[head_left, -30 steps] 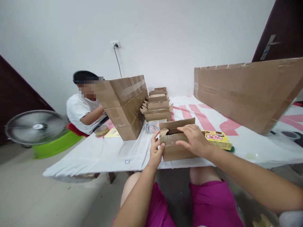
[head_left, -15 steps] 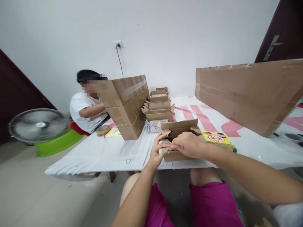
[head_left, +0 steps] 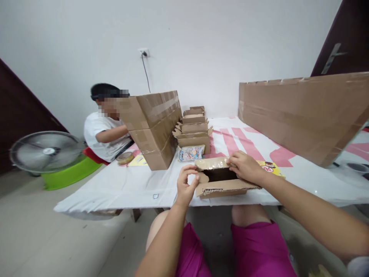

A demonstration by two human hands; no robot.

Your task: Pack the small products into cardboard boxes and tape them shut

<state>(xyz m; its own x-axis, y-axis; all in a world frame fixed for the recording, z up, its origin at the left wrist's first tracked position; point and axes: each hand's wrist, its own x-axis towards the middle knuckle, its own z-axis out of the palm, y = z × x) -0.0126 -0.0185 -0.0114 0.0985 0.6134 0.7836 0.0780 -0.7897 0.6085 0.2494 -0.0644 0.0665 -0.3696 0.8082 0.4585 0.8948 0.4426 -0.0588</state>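
Observation:
A small cardboard box [head_left: 223, 195] stands in front of me at the table's near edge, its top partly uncovered and its inside dark. My left hand [head_left: 186, 185] is at the left end, thumb and forefinger closed on the small side flap. With bent fingers, my right hand [head_left: 245, 166] grips the right end of the far flap, which leans inward and shows shiny tape. The near flap tilts outward toward me. Behind the box lies a printed plastic packet [head_left: 191, 153]. A yellow printed carton [head_left: 271, 169] is partly hidden behind my right hand.
Taped cartons [head_left: 155, 130] are stacked at left, beside a row of open boxes [head_left: 193, 140]. A long cardboard panel [head_left: 300, 115] stands at right. A co-worker [head_left: 105, 130] sits at left near a fan [head_left: 47, 152]. A tape roll [head_left: 125, 157] lies on the table [head_left: 115, 192].
My right hand has moved from the box's near side to the far flap's right end. The far flap has folded inward from upright; the near flap sticks out toward me.

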